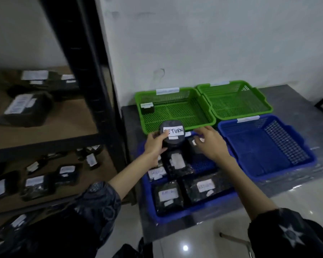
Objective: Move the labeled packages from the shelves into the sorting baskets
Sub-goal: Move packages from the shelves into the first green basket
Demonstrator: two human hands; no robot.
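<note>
My left hand [154,146] grips a black package [172,133] with a white label reading RETURN, held above the near-left blue basket [149,194]. That basket holds several black labeled packages [168,195]. My right hand [210,143] hovers just right of the held package, fingers spread and slightly curled, over a small package at the basket's back; whether it touches anything I cannot tell. More black labeled packages [26,108] lie on the shelves [45,144] at the left.
A green basket [175,94] behind holds one small package [147,108]. A second green basket [235,101] and a blue basket [268,151] on the right hold nothing. All stand on a grey table against a white wall. The black shelf post [101,90] rises between shelves and table.
</note>
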